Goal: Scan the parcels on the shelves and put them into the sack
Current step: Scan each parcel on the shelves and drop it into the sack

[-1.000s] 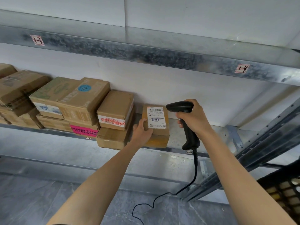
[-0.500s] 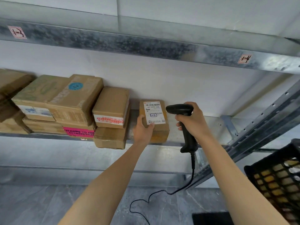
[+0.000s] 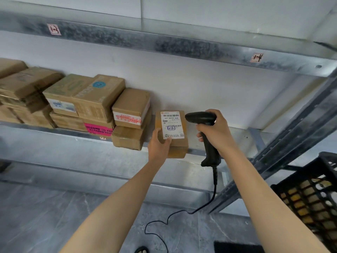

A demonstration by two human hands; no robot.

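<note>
White wall (image 3: 200,88) behind a galvanised steel shelf (image 3: 54,132); a second steel beam (image 3: 164,44) ran above with two small red-edged tags. Grey floor (image 3: 45,216) below.

Brown boxes (image 3: 98,99) stood stacked two high along the left half of the shelf, one with a pink sticker (image 3: 98,129).

The parcel (image 3: 182,143), a small brown carton, sat at the shelf's front edge, just right of the stacks and apart from them. Its long axis ran from the near edge toward the wall. The broad face with the white label (image 3: 172,125) was turned up at the camera, barcode end farthest away. Whether its base rested on the shelf could not be told.

Left grip (image 3: 158,145) held the parcel's near left corner, thumb pressed on the label's lower edge.

Right grip (image 3: 216,132) was wrapped round the handle of a black scanner (image 3: 200,118). Scanner head lay level, nose pointing left at the label's top, just beside the parcel. Its cable (image 3: 215,181) hung down toward the floor.

A black crate (image 3: 310,198) stood at lower right.
</note>
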